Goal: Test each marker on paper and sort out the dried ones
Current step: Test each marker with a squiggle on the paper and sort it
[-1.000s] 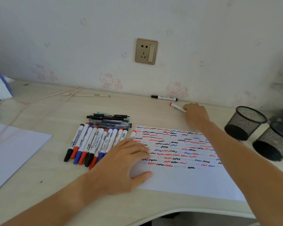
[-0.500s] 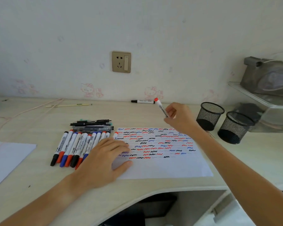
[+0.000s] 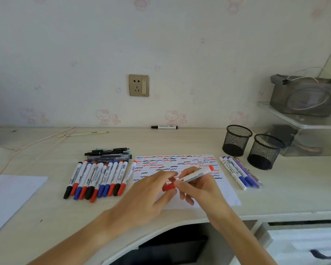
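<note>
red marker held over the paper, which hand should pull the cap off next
Left. The left hand already pinches the red cap, while the right hand grips the red marker by its barrel above the paper, so it probably steadies.

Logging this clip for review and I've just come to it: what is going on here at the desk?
A person is testing markers. The right hand holds a red whiteboard marker by its barrel above the scribbled test paper, and the left hand pinches its red cap, which looks to be on. A row of markers lies left of the paper, a few more lie to its right beside two mesh cups, and one black marker lies by the wall.
</note>
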